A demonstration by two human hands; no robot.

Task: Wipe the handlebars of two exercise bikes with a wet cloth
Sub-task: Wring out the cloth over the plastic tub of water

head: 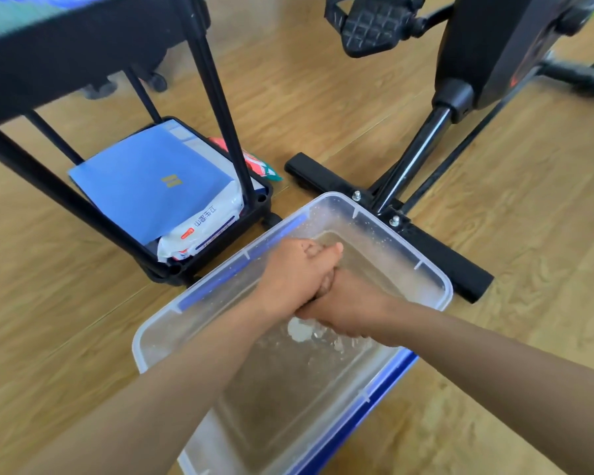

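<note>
Both hands are clasped together over a clear plastic tub (436, 279) of water on the floor. My left hand (294, 272) and my right hand (348, 308) squeeze a wet cloth between them; only a pale bit of the cloth (299, 330) shows under the right hand, with water dripping from it. An exercise bike (494, 53) stands behind the tub, its black pedal (367, 25) at the top and its base bar (422, 231) right beside the tub's far rim. The handlebars are out of view.
A black wheeled cart (199, 73) stands at the left, close to the tub's far-left corner. Its bottom shelf holds a blue folder (148, 180) and a white packet (203, 224). Wooden floor (546, 234) lies all around.
</note>
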